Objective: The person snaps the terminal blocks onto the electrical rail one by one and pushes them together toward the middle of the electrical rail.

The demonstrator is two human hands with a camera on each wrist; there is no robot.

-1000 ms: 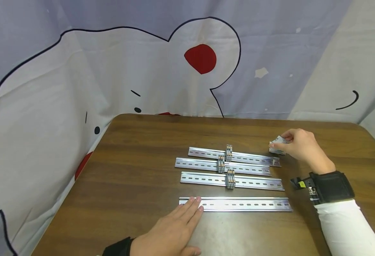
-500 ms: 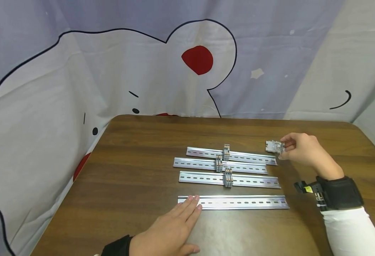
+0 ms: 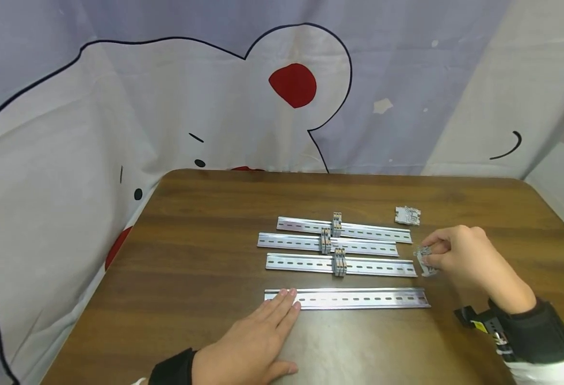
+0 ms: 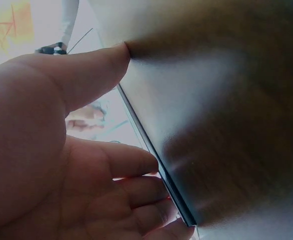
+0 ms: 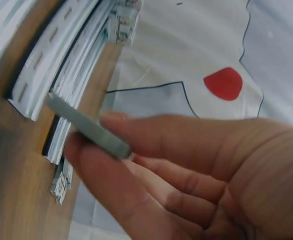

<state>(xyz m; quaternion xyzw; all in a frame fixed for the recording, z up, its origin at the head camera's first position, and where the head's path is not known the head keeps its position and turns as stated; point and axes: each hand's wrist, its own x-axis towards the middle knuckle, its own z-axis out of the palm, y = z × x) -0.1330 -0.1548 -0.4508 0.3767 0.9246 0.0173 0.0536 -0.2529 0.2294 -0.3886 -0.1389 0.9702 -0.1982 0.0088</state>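
My left hand (image 3: 250,342) lies with straight fingers on the left end of the nearest slotted metal DIN rail (image 3: 359,299). In the left wrist view its fingertips touch the rail's edge. My right hand (image 3: 470,262) pinches a thin grey terminal block (image 3: 425,261) between thumb and fingers, just right of the rails' ends. Seen from the right wrist, that terminal block (image 5: 89,125) is edge-on, held by the fingertips. Several more grey terminal blocks (image 3: 408,215) lie together at the back right of the table.
Three other rails lie behind the nearest one: a front one (image 3: 296,262), a middle one (image 3: 282,240) and a back one (image 3: 301,224). Each carries a small cluster of terminal blocks (image 3: 340,262) near its middle. A patterned cloth (image 3: 214,107) hangs behind the wooden table (image 3: 205,214).
My right hand has drawn a terminal block away from the group at the back right and brought it nearer, beside the rails' right ends. The left hand stays on the nearest rail.
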